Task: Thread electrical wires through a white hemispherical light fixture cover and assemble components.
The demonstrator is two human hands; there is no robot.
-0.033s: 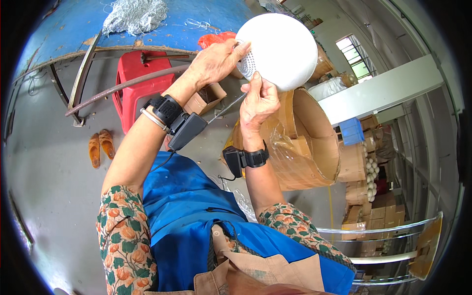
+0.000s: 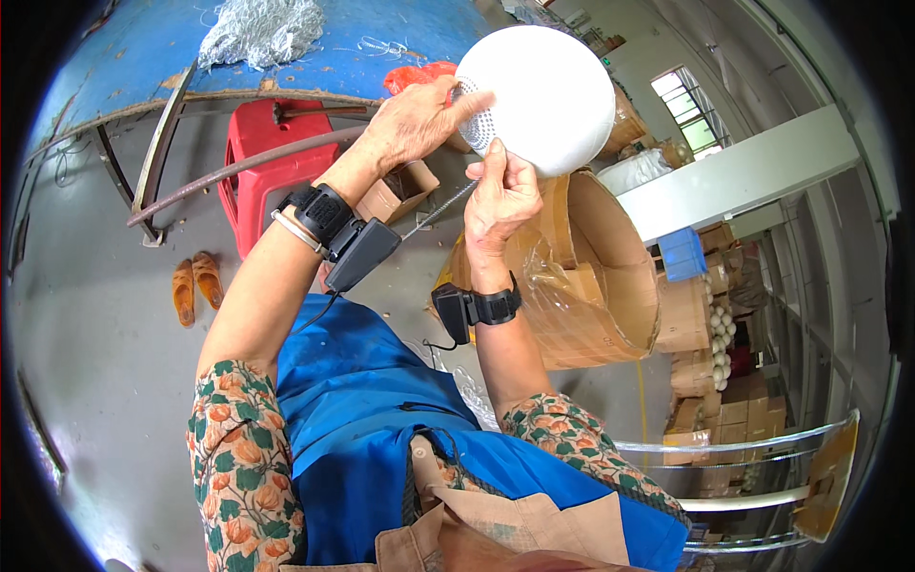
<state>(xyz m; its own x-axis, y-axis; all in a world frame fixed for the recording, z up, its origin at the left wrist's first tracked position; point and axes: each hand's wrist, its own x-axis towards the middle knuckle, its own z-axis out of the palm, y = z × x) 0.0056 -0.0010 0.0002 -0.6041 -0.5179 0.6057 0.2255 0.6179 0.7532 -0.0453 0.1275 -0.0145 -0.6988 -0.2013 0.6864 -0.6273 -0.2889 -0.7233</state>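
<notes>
While left hand (image 2: 416, 122) arches, right hand (image 2: 503, 202) seemingly pinches.

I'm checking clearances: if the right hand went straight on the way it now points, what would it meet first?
The white ball: the right hand points up at its lower left, seemingly touching it, though depth is unclear.

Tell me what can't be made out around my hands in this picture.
All in the head view:
Far side of the smooth white round object: hidden by its near side.
Part of its grey-dotted patch: covered by the left hand.
Left thumb's tip: blurred.
Tangled silvery-white string bundle: cut off by the top edge.
Small white round items at right: too small to identify.
</notes>
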